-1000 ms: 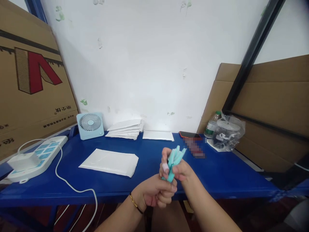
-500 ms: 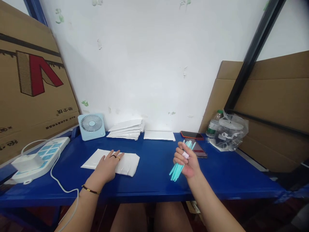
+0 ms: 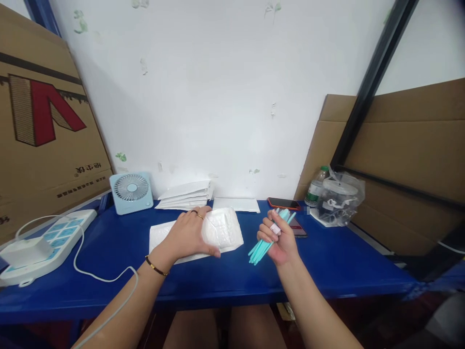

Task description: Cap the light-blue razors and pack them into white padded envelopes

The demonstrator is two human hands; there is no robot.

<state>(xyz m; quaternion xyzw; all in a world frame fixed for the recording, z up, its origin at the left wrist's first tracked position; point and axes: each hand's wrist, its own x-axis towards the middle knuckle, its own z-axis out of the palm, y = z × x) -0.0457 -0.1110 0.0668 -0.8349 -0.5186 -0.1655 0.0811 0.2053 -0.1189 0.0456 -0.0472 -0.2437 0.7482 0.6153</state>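
My right hand [image 3: 278, 237] is clamped around light, stiff teal sticks [image 3: 263, 242] at mid-length; my left hand [image 3: 189, 235] pinches the soft bubble mailer's [image 3: 221, 230] edge near the worktop's [image 3: 327, 261] middle.

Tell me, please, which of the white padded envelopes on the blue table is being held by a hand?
The padded envelope under the left hand, at mid-table, its mouth end lifted. The stack and the single envelope by the wall lie untouched.

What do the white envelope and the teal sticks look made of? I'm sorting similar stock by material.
The white envelope under the left hand looks like a plastic bubble mailer: slightly glossy, with a quilted, padded surface that bends. The teal sticks held in the right hand look like smooth matte plastic, thin and straight; coated paper can't be ruled out.
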